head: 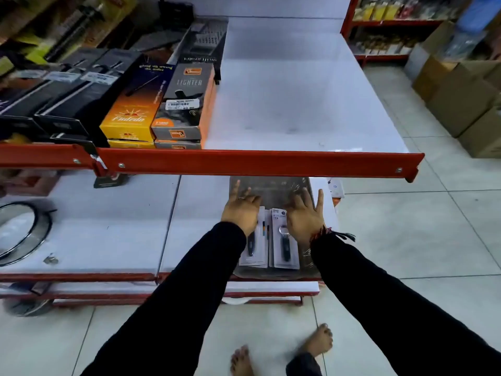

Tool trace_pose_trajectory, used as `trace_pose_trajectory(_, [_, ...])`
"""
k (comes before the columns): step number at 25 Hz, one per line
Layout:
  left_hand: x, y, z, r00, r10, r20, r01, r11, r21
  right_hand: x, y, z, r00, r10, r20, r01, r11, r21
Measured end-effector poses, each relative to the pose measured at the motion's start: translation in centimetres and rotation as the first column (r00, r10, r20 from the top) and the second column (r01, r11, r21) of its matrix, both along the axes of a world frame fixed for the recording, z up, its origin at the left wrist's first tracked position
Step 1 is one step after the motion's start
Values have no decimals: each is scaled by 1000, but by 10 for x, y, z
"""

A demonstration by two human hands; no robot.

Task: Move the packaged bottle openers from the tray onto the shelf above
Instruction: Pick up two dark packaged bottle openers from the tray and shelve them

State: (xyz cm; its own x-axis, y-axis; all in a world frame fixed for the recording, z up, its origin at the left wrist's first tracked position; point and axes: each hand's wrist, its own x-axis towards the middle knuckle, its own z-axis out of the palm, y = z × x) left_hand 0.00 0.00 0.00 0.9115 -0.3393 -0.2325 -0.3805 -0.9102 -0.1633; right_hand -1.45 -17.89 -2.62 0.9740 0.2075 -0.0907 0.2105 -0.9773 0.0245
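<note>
A clear plastic tray (273,189) sits on the lower white shelf, partly under the red rail. In it lie two stacks of packaged bottle openers on white cards: a left stack (254,253) and a right stack (284,248). My left hand (241,211) rests flat with spread fingers over the top of the left stack. My right hand (305,214) lies the same way over the top of the right stack. Neither hand grips a pack. The upper white shelf (292,104) is bare on its right side.
Lighter boxes (184,104), an orange box (130,118) and dark boxes fill the upper shelf's left half. The red front rail (257,161) overhangs the tray. A round metal-rimmed lid (24,232) lies on the lower shelf at left. Cardboard cartons (461,99) stand on the floor at right.
</note>
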Motion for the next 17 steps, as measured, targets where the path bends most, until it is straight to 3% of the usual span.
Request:
trace_pose_trajectory(4, [14,-10,-8,992,38,-119,-20,989,148,15,6,-3,990,-29,-137,19,997,-72])
trace_pose_trajectory(10, [22,-2,-14,991,33,-133,-19,995,101,26,0,2,991,-45,-122,39,998,-47])
trace_pose_trajectory(14, [19,5,5,994,73,-83,-81,991,-108,28,-9,19,995,-33,-96,33,999,3])
trace_pose_trajectory(17, [16,12,34,977,128,-168,-173,941,-289,24,-10,43,982,-30,-188,42,997,60])
